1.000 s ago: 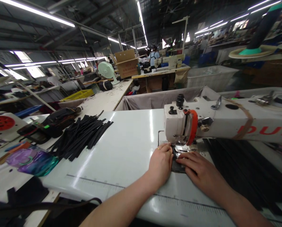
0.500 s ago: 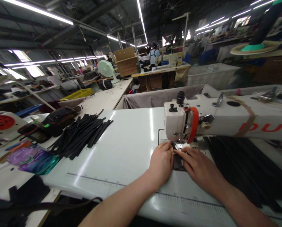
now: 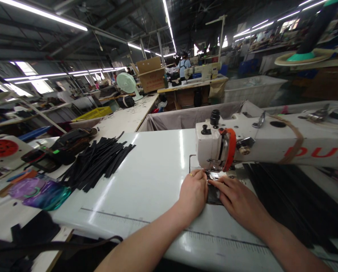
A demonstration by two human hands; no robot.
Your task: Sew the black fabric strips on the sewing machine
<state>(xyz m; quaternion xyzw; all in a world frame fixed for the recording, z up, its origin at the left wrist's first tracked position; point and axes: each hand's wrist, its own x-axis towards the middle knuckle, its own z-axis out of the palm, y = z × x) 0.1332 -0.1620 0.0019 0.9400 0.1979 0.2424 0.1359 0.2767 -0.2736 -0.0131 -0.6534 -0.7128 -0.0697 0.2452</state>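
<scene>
At the sewing machine's needle area, my left hand (image 3: pixel 194 192) is closed with its fingers bent together, close to the presser foot (image 3: pixel 214 175). My right hand (image 3: pixel 238 198) reaches in from the other side, its fingers pressed together and the index fingertip touching beside my left hand. Whatever small piece the fingertips hold is hidden by them. Between the hands a dark, shiny plate (image 3: pixel 214 195) shows on the machine bed. Above them stands the white head of the sewing machine (image 3: pixel 209 145), with an orange guard (image 3: pixel 230 149).
Black strips (image 3: pixel 102 160) lie in a pile on the left of the white table (image 3: pixel 154 170). More long black strips (image 3: pixel 288 200) lie under the machine arm at right. A purple and teal pouch (image 3: pixel 41 192) sits at far left. A person (image 3: pixel 183 67) stands farther back.
Both hands stay at the needle area, almost unmoved. The view has shifted very slightly.
</scene>
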